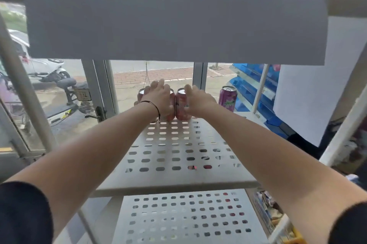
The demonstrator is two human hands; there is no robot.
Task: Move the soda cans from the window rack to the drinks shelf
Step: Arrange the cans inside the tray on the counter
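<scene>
The left hand (158, 98) wraps over 1 red can (170, 113), fingers curled round its far side and thumb on the near side, a thin black band at the wrist. The right hand (198, 100) closes on a 2nd red can (181, 106) in the same way, fingers hooked over the top rim and down the side. The 2 cans stand upright and touch each other at the far edge of the rack (178, 172), a white perforated tier right against the window (139, 72). A purple can (227, 97) stands upright on the same tier, apart to the right and untouched. A lower perforated tier shows beneath, and a grey blurred band crosses the top of the view. Outside the glass are a scooter (67, 88) and brick paving; blue crates (256, 88) sit to the right. The step in hand looks like the pickup: both cans gripped, neither clearly lifted off the tier yet. The next move probably calls for lifting both straight up, drawing them back under the tier above without knocking them together, then turning toward the drinks shelf, which is not in view. The purple can would wait for another trip.
</scene>
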